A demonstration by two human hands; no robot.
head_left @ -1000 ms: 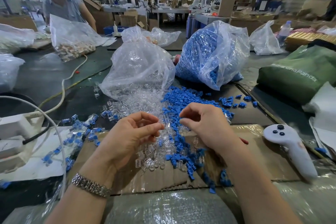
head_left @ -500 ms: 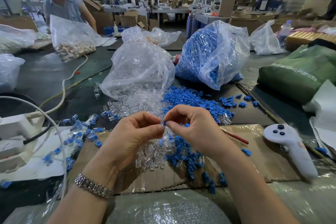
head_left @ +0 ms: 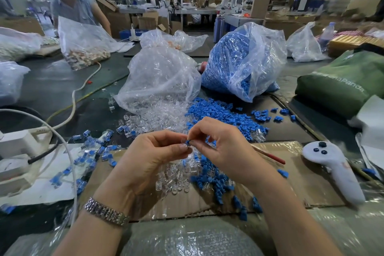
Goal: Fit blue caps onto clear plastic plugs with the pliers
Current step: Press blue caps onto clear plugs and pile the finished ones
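Clear bag (head_left: 160, 81) spills clear plugs (head_left: 166, 114); second bag (head_left: 245, 62) packed with blue caps (head_left: 218, 110). Left hand (head_left: 153, 158) pinches plug, right hand (head_left: 224, 147) pinches blue cap (head_left: 187, 142) against it, above cardboard (head_left: 301, 185).

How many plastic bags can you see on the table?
7, perhaps more out of frame: clear-plug bag, blue-cap bag, one behind them, one far right, one by the other person, two at the left edge.
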